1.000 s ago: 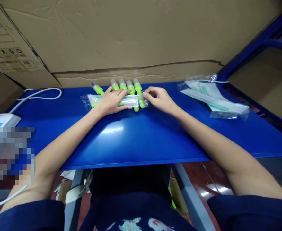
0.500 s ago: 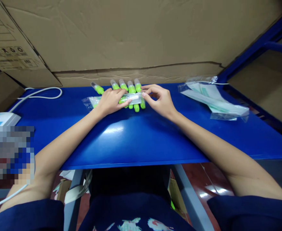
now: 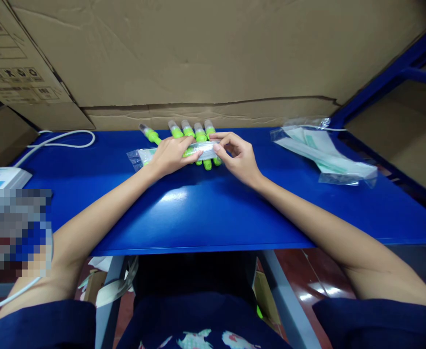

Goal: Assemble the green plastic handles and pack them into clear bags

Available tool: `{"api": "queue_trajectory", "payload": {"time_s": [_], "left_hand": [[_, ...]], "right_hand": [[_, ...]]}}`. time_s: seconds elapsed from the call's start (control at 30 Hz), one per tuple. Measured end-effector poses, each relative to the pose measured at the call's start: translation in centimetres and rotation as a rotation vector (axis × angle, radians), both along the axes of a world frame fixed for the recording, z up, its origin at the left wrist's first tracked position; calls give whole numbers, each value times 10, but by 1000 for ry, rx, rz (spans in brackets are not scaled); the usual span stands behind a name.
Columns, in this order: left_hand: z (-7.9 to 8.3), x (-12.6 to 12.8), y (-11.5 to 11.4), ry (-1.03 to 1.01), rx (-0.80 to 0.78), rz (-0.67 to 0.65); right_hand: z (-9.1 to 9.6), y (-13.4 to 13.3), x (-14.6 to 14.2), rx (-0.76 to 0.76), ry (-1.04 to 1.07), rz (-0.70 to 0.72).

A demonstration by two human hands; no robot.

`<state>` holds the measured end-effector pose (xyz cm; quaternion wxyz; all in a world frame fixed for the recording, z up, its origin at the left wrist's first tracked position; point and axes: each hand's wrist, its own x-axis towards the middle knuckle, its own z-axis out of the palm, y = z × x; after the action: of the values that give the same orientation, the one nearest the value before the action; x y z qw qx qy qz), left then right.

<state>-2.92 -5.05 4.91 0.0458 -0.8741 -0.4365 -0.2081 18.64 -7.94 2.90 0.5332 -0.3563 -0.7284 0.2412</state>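
A long clear plastic bag (image 3: 206,150) with a white and green strip visible at its left end lies across several lime-green pen-like tubes with clear caps (image 3: 199,134). My left hand (image 3: 171,155) rests over the bag's middle, thumb and fingers closed on it from above. At the bag's right end, my right hand (image 3: 240,157) pinches the plastic between thumb and fingertips. One more green tube (image 3: 149,133) lies tilted to the left, partly behind my left hand. The lower parts of some tubes are hidden by the bag and my hands.
Flat clear bags with white and green inserts (image 3: 325,155) lie on the right of the blue table (image 3: 198,213). A white power strip (image 3: 5,179) and its looped cable (image 3: 71,140) are at the left. A cardboard wall (image 3: 205,58) stands along the back.
My right fingers have curled slightly more at the bag's right end. Both hands stay on the bag, and the view has shifted a little.
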Motion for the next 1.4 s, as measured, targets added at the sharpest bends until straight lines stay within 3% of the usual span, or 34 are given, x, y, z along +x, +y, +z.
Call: {"api": "queue_trajectory", "payload": {"time_s": [0.3, 0.53, 0.77, 1.0, 1.2, 1.4], "left_hand": [[-6, -1, 4, -55, 29, 4], [-2, -3, 3, -195, -24, -20], [4, 6, -5, -396, -4, 45], [12, 16, -14, -440, -314, -16], [1, 17, -6, -561, -755, -50], [-18, 11, 12, -699, -656, -140]], "right_hand": [[6, -5, 3, 38, -138, 46], [-3, 1, 2, 42, -37, 47], [2, 3, -5, -169, 32, -26], [-3, 13, 1, -362, 260, 26], [1, 10, 1, -464, 178, 141], [0, 12, 1, -458, 128, 158]]}}
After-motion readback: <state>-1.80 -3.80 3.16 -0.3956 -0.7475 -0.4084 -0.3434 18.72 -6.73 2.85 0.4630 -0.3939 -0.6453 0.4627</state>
